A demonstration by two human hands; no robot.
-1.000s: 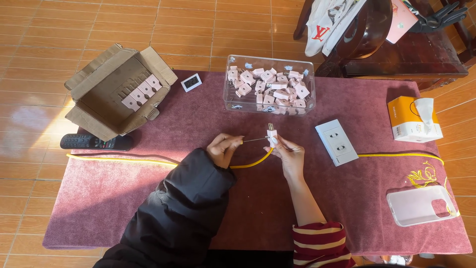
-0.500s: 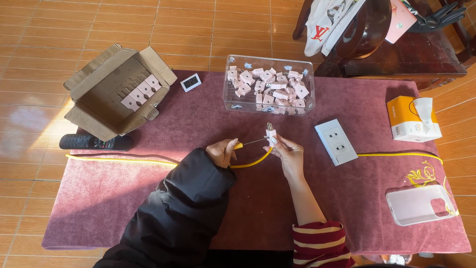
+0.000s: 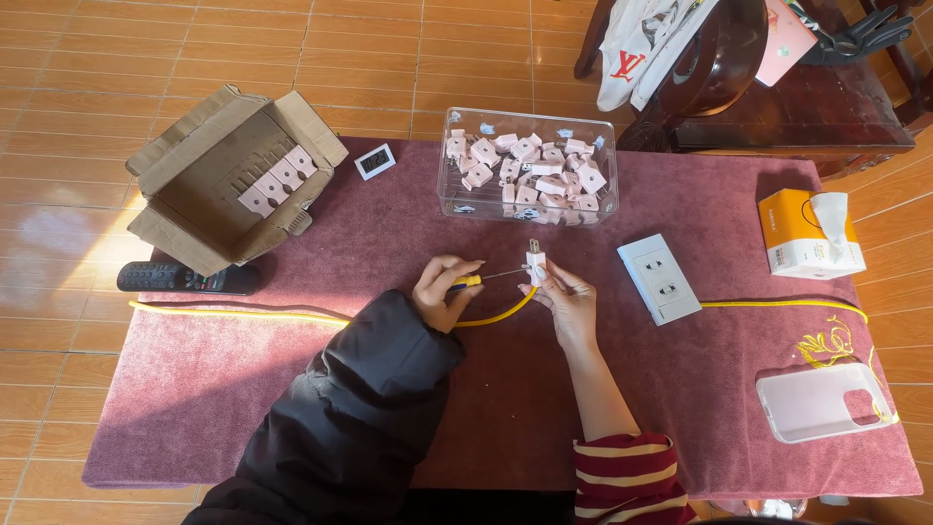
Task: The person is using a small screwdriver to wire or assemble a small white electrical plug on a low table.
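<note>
My right hand (image 3: 566, 303) holds a small white plug (image 3: 535, 263) upright, prongs up, at the end of a yellow cable (image 3: 496, 315). My left hand (image 3: 443, 290) grips a screwdriver with a yellow handle (image 3: 467, 282); its thin shaft points right and its tip meets the plug's side. Both hands hover over the maroon mat (image 3: 389, 233) near its middle. The yellow cable runs left across the mat to its edge.
A clear plastic bin (image 3: 457, 190) of several pink plugs stands behind the hands. An open cardboard box (image 3: 194, 165) with pink plugs sits far left, a black remote (image 3: 185, 279) beside it. A white socket block (image 3: 659, 279), tissue box (image 3: 807, 233), clear phone case (image 3: 821, 401) and small clock (image 3: 374, 161) lie around.
The plug has tilted from lying sideways to upright in my right hand, and my left hand has brought the screwdriver tip against it. Both hands stayed in place.
</note>
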